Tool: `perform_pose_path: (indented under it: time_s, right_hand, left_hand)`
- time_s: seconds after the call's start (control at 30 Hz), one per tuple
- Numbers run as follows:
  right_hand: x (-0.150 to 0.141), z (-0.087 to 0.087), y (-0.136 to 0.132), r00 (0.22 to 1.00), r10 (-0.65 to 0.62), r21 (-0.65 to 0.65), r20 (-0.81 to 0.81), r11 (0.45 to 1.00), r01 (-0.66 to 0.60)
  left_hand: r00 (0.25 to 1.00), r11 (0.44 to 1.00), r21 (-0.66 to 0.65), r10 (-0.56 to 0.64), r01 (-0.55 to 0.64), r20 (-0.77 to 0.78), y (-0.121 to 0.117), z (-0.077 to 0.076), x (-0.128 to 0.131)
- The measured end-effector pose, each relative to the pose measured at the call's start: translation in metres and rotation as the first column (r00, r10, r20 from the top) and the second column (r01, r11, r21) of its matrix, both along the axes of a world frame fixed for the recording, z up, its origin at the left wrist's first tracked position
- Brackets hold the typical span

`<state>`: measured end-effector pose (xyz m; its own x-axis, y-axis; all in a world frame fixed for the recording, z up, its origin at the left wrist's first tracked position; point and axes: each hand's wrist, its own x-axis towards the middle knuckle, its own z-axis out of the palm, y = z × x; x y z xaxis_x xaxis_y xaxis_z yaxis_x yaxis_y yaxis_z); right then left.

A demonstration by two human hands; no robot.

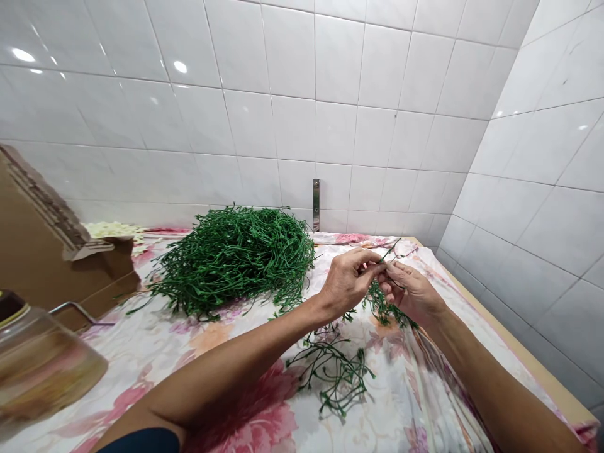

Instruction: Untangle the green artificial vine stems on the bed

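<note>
Sprig (380, 296) of thin green leafy stems, pinched near its top between both hands, lower twigs dangling over a floral cloth (264, 402). Left hand (346, 283) with fingers (365, 261) curled shut around the stem; right hand (410, 292) with fingertips (394, 270) closed on the same stem, almost touching the left. Below the hands, on the cloth, a loose tangle of similar stems (333, 371). Up and to the left of the hands, a large heap of the same green stems (233, 264). At far left, a blurred glass jar (38, 365) and brown cardboard (47, 239). Behind everything, a white tiled wall (302, 82) with a narrow metal bracket (316, 204).
</note>
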<state>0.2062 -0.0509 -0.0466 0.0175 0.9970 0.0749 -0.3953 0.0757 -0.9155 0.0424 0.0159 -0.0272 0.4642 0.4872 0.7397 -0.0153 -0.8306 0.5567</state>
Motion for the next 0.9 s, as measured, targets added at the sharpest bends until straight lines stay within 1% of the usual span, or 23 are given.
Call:
perform_pose_path:
  time_s: [0.1, 0.23, 0.4, 0.5, 0.6, 0.73, 0.83, 0.9]
  right_hand:
    - [-0.001, 0.001, -0.001, 1.0, 0.003, 0.016, 0.002, 1.0, -0.003]
    - [-0.002, 0.001, -0.001, 1.0, 0.0, 0.069, 0.025, 0.998, -0.002]
    - [-0.005, 0.001, -0.002, 0.993, -0.05, 0.135, 0.109, 0.99, 0.035]
    - [-0.006, 0.002, -0.004, 0.987, -0.083, 0.166, 0.14, 0.984, 0.059]
    - [-0.005, 0.003, -0.005, 0.984, -0.071, 0.176, 0.162, 0.983, 0.042]
    - [0.0, 0.003, -0.006, 0.988, -0.035, 0.158, 0.153, 0.987, 0.01]
    - [0.001, 0.004, -0.006, 0.987, -0.028, 0.148, 0.157, 0.989, 0.005]
    - [0.001, 0.005, -0.007, 0.985, -0.037, 0.145, 0.168, 0.989, 0.012]
  left_hand:
    - [1.0, 1.0, 0.027, 0.007, -0.007, 0.0, 0.0, 0.0, 0.0]
    - [0.999, 0.993, 0.11, 0.041, -0.04, -0.004, 0.0, 0.0, -0.001]
    - [0.989, 0.957, 0.274, 0.124, -0.097, -0.082, 0.0, -0.001, -0.006]
    - [0.983, 0.94, 0.324, 0.146, -0.104, -0.108, -0.001, 0.0, -0.008]
    - [0.992, 0.955, 0.287, 0.103, -0.076, -0.079, -0.003, 0.003, -0.008]
    - [1.0, 0.988, 0.156, 0.019, -0.016, -0.017, -0.005, 0.009, -0.007]
    - [0.999, 0.996, 0.075, -0.051, 0.051, -0.004, -0.005, 0.012, -0.007]
    - [0.997, 0.997, 0.028, -0.077, 0.078, -0.016, -0.004, 0.013, -0.007]
